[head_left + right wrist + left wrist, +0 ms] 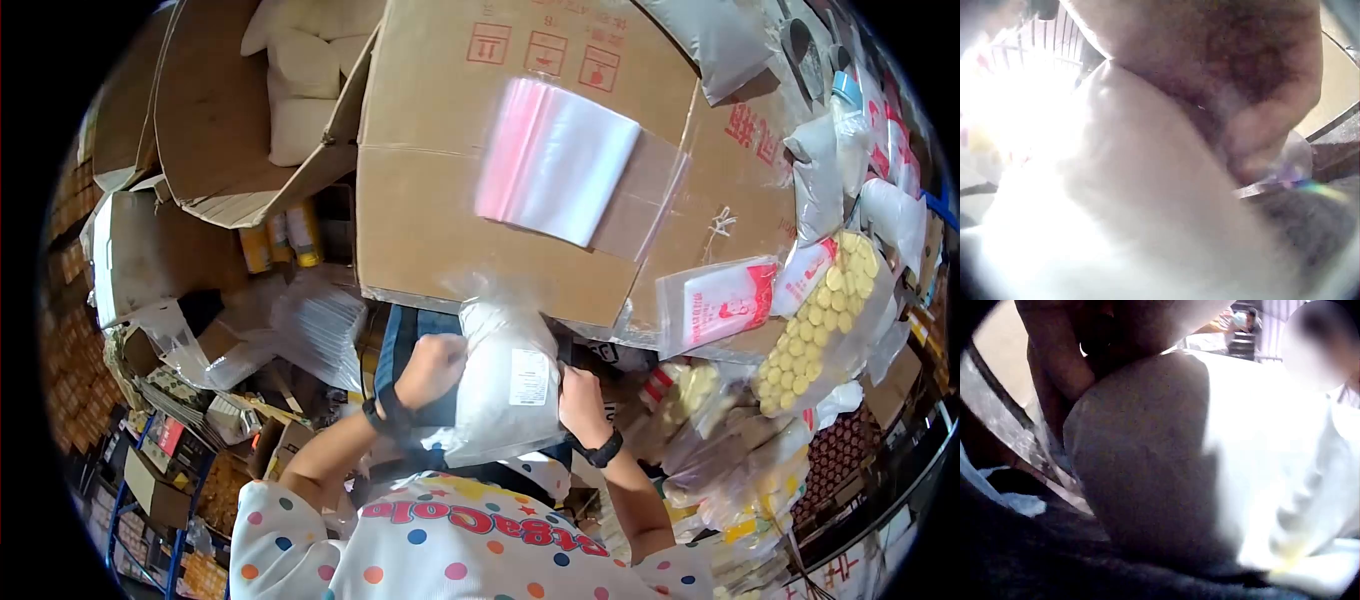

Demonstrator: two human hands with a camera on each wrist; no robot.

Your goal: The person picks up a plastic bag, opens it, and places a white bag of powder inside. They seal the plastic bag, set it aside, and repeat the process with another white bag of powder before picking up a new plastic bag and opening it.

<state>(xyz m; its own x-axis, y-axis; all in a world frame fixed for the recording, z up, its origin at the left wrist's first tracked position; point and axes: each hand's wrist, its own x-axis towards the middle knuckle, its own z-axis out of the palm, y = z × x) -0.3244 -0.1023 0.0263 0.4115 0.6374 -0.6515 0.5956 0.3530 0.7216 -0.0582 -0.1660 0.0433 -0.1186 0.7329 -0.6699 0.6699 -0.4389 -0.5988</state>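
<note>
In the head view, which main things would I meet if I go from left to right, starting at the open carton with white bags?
Open carton, left hand, filled white bag, right hand, bag of yellow round pieces.

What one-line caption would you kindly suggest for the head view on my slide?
Both hands hold a labelled white bag beside a cardboard box topped with clear plastic bags.

On my right wrist feed I am watching the right hand gripping the edge of a pale bag, which is filling the lower middle, while glare is whitening the left side, bars are showing behind, and a rainbow streak is glinting near the fingertips.
</note>
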